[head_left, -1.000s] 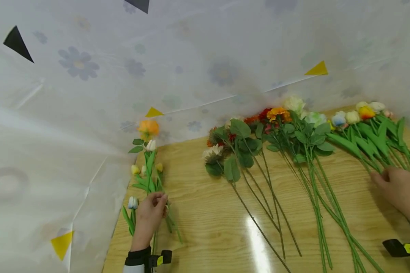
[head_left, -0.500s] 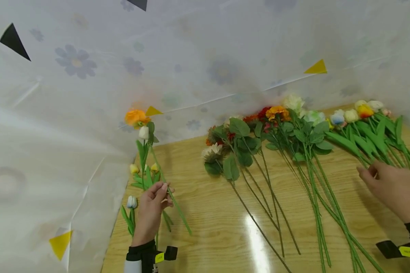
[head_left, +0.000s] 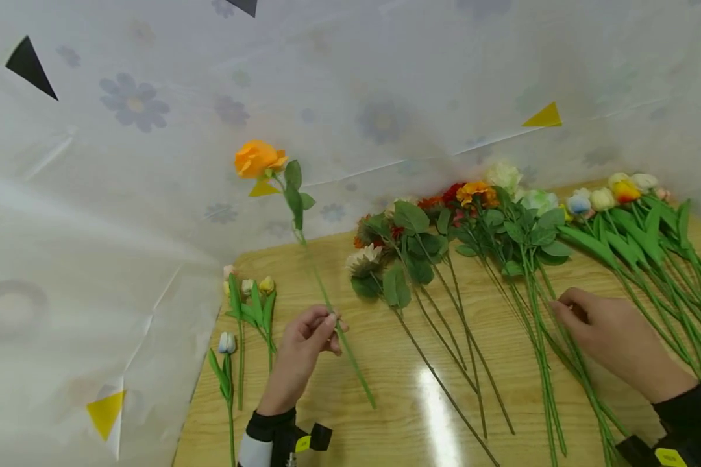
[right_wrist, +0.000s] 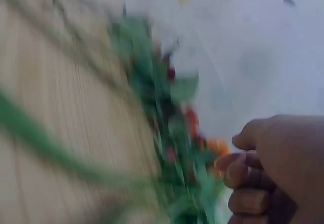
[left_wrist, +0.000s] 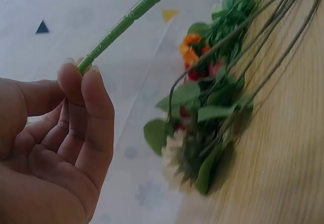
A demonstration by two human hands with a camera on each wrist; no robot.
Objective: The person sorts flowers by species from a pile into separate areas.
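My left hand [head_left: 331, 321] pinches the green stem [head_left: 321, 292] of an orange rose [head_left: 257, 157] between thumb and fingertips and holds it tilted above the wooden table [head_left: 380, 415], bloom up against the sheet. The left wrist view shows the same pinch of my left hand [left_wrist: 81, 70] on the stem [left_wrist: 131, 14]. My right hand [head_left: 561, 308] hovers with loosely curled fingers over the long stems of a leafy bunch [head_left: 520, 240]; nothing shows in its grasp. The right wrist view is blurred, with my right hand [right_wrist: 238, 158] curled and holding nothing I can see.
Small tulips [head_left: 251, 292] and a blue-white tulip [head_left: 226, 342] lie at the table's left edge. A mixed bunch [head_left: 397, 246] lies in the middle, and tulips [head_left: 631, 214] at the far right. A flowered plastic sheet [head_left: 152, 194] walls the back and left.
My left hand has lifted the orange rose off the small pile and carried it right and upward. My right hand has moved left from the tulips to the middle stems.
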